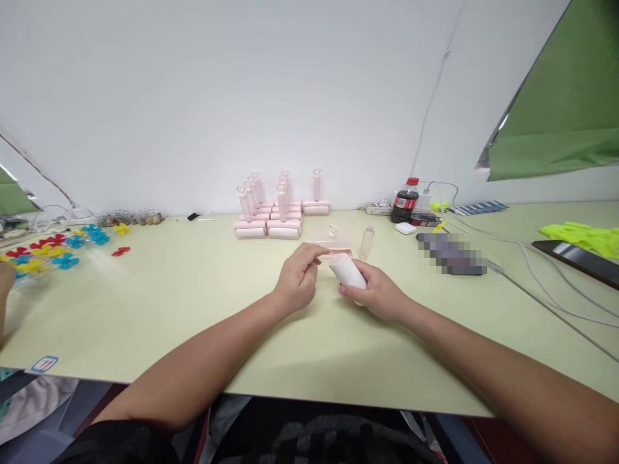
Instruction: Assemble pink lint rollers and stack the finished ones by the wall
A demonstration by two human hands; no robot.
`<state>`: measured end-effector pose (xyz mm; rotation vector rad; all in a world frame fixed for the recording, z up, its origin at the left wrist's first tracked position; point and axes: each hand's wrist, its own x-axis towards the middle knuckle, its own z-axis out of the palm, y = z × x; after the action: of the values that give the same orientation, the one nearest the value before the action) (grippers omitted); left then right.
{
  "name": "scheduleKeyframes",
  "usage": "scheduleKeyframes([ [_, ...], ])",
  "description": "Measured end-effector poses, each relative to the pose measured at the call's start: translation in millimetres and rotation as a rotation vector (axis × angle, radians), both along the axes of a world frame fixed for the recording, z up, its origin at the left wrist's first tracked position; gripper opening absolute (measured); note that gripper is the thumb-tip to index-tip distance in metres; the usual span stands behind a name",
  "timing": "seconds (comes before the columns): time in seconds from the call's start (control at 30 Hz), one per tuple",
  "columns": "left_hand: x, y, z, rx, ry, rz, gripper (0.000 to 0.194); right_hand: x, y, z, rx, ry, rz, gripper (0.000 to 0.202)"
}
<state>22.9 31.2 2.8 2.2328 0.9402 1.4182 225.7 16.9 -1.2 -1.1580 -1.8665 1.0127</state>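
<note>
My right hand [382, 293] is wrapped round a white lint roller roll [349, 272] with a pale pink end, held tilted above the table. My left hand [298, 277] is beside it, index finger stretched toward the roll's pink end and the other fingers bent; I see nothing held in it. Whether that fingertip touches the roll I cannot tell. Just behind my hands lies a pink roller cover [345, 251], partly hidden. A translucent pink handle tube [367, 243] stands to its right, and a small pink heart-shaped ring piece [333, 231] lies behind.
Several pink lint rollers [284, 229] with upright heart-topped handles stand by the wall. At right are a cola bottle [405, 201], a white case [405, 228], cables and a phone [580, 258]. Colourful flower pieces [65, 260] lie left, near another person's hand [4, 290].
</note>
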Motion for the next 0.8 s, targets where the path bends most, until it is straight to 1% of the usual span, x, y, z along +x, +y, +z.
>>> scheduleKeyframes([
  [0.03,-1.3,1.0,1.8,-0.026,0.043,0.088,0.038,0.2,0.5,-0.1,0.002,0.007,-0.006,0.040],
  [0.07,-2.8,2.0,3.6,-0.071,0.125,0.167,0.036,0.5,1.0,-0.2,0.005,0.014,-0.011,0.040],
  [0.13,-5.3,3.3,6.6,-0.192,0.368,0.276,0.033,1.3,2.3,-0.8,0.014,0.025,-0.018,0.039],
  [0.23,-7.1,2.6,8.0,-0.314,0.695,0.323,0.041,2.5,3.6,-1.1,0.026,0.034,-0.019,0.038],
  [0.3,-7.3,0.9,8.0,-0.364,0.826,0.322,0.045,2.8,3.6,-0.2,0.038,0.033,-0.029,0.039],
  [0.37,-7.2,-0.9,8.7,-0.431,0.911,0.301,0.043,2.6,2.8,1.5,0.057,0.024,-0.057,0.039],
  [0.43,-7.3,-2.2,10.5,-0.483,0.945,0.273,0.036,2.0,1.6,3.4,0.069,0.052,-0.094,0.039],
  [0.47,-7.4,-2.6,11.6,-0.496,0.950,0.263,0.033,1.7,1.0,4.1,0.059,0.084,-0.112,0.042],
  [0.57,-8.0,-2.2,13.7,-0.503,0.950,0.250,0.028,1.0,0.0,5.1,-0.020,0.216,-0.145,0.065],
  [0.6,-8.1,-1.7,13.8,-0.504,0.946,0.253,0.027,0.8,0.0,5.2,-0.047,0.251,-0.147,0.067],
  [0.73,-7.3,1.1,12.2,-0.519,0.910,0.281,0.024,0.6,0.2,6.2,-0.118,0.335,-0.132,0.051],
  [0.8,-6.5,1.9,11.2,-0.532,0.835,0.288,0.020,0.4,0.2,7.1,-0.139,0.360,-0.139,0.045],
])
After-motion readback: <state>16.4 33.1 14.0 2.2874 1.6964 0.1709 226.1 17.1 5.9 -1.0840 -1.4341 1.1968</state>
